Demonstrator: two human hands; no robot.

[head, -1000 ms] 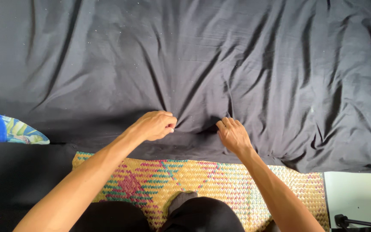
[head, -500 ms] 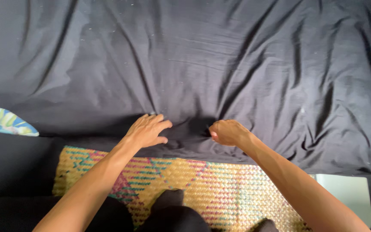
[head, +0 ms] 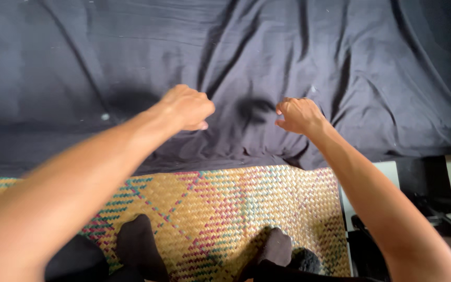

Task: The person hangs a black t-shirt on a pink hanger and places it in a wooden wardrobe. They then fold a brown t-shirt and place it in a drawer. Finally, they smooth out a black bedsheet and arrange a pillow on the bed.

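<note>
A large dark cloth is seen spread flat across the upper part of the head view, filling it from edge to edge, with long creases running away from the near edge. Its near hem is laid over the far edge of a woven mat, which is patterned in yellow, red and green and lies on the floor below it.

The left hand is held curled into a loose fist over the cloth, close to the near hem and left of the middle. The fingers are folded under, and a pinch of the fabric appears to be gathered beneath them, though the hold itself is hidden by the knuckles. The right hand is placed level with it, a little way to the right, and is likewise closed with the fingertips turned down into the cloth. A small fold appears to be pinched between thumb and fingers, but how firmly it is gripped cannot be told. Between the two hands a dark puckered hollow is formed in the fabric, and creases fan out from both hands.

Both forearms are stretched forward from the bottom of the view, the left one large and blurred. Two feet in dark socks are seen on the mat below. At the right edge, a pale floor tile is visible.
</note>
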